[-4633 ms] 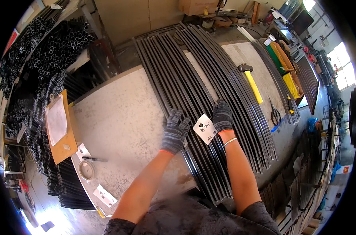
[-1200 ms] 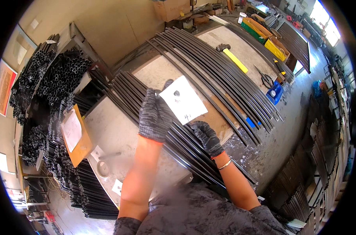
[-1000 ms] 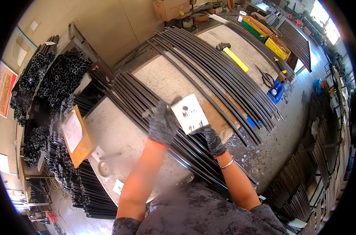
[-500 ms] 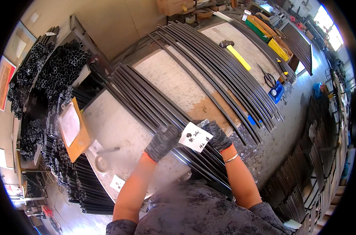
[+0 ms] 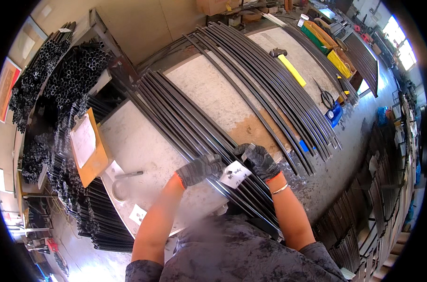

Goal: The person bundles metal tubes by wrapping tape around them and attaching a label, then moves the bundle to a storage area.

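A white paper label [image 5: 235,174] with black handwriting lies tilted over a row of dark metal tubes [image 5: 185,113] on the table in front of me. My left hand [image 5: 200,169], in a dark knitted glove, is closed at the label's left edge. Across from it, my gloved right hand [image 5: 260,161] has its fingers curled above the label's upper right side, over the tubes. What its fingertips pinch, if anything, is too small to tell.
More tubes [image 5: 270,80] lie farther right, with a yellow-handled hammer [image 5: 292,70], scissors [image 5: 327,99] and a blue bottle [image 5: 335,115] beyond. On the left are a clipboard [image 5: 89,148], a tape roll [image 5: 120,190], a marker [image 5: 129,174], another label [image 5: 138,214] and stacked tubes [image 5: 77,70].
The label has tipped from facing me to lying flatter and lower over the tubes. My left hand has turned more sideways, and my right fingers have curled in over the label's top.
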`<state>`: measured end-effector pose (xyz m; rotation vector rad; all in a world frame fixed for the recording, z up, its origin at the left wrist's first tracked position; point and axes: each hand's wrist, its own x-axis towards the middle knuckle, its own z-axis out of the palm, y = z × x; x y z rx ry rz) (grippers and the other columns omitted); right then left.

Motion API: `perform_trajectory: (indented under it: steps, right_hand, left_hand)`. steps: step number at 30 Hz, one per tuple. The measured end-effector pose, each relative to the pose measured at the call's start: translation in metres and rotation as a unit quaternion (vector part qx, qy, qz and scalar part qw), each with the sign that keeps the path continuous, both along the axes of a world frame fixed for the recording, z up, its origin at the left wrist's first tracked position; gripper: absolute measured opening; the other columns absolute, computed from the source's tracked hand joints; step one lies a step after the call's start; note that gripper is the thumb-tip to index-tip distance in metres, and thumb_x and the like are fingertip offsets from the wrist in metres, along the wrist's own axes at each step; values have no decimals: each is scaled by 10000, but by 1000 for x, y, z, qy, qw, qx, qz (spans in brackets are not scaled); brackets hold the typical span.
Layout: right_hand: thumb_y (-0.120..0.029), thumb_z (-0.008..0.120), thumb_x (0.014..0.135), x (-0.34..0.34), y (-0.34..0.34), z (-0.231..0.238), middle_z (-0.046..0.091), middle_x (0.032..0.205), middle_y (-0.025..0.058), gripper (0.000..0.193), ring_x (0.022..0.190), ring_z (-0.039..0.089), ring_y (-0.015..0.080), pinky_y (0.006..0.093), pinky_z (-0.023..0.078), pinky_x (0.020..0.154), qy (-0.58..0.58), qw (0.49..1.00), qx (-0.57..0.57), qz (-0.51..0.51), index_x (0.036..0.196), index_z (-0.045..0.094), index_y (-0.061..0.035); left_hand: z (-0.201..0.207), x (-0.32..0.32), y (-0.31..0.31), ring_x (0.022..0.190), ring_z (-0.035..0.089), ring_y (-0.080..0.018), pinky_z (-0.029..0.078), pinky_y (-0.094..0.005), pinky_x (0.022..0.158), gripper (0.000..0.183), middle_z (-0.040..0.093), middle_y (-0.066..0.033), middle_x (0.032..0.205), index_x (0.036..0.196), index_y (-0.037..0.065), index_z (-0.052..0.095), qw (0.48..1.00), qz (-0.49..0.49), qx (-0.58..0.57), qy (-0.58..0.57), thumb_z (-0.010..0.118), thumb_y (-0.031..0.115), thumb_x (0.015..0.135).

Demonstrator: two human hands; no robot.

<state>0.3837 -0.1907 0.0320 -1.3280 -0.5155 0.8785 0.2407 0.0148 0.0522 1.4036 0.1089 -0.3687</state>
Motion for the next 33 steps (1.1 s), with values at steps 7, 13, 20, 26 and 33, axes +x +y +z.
perform_trajectory:
  steps: [7, 13, 20, 26, 33]
  right_hand:
    - [-224, 596, 903, -9, 24, -43, 669, 844, 83, 234, 749, 594, 145, 292, 475, 693, -77, 975, -143, -152, 931, 665, -2]
    - [-288, 512, 937, -18, 42, -7, 641, 913, 196, 301, 865, 597, 345, 402, 460, 798, -169, 940, -246, -167, 970, 653, -24]
    - [-223, 493, 934, -14, 45, -27, 619, 987, 178, 255, 881, 593, 342, 425, 456, 801, -453, 835, -277, -143, 1023, 652, -45]
    - [-342, 380, 952, -2, 51, -38, 623, 879, 210, 380, 849, 599, 369, 467, 474, 764, -505, 753, -421, -33, 906, 643, -72]
    - [-262, 422, 922, 2, 46, -29, 656, 920, 164, 303, 880, 614, 355, 452, 477, 785, -480, 797, -367, -5, 931, 653, -66]
  left_hand:
    - [9, -25, -52, 831, 605, -120, 504, -266, 759, 237, 642, -44, 906, 1049, -3, 614, 966, 252, 44, 21, 532, 197, 950]
    - [-4, -58, -72, 819, 625, -139, 511, -271, 733, 237, 660, -43, 949, 1079, 42, 615, 867, 474, -135, 67, 528, 224, 955]
    - [-19, -64, -76, 968, 606, -178, 516, -324, 798, 343, 617, -54, 1128, 1244, 66, 542, 788, 578, -188, 99, 536, 236, 947]
    - [-12, -51, -71, 946, 624, -264, 535, -384, 833, 288, 609, -142, 1085, 1189, 33, 541, 718, 589, -336, 155, 511, 176, 940]
    - [-109, -48, -76, 950, 609, -277, 510, -376, 837, 278, 615, -160, 1081, 1151, 17, 547, 857, 461, -190, 133, 420, 161, 950]
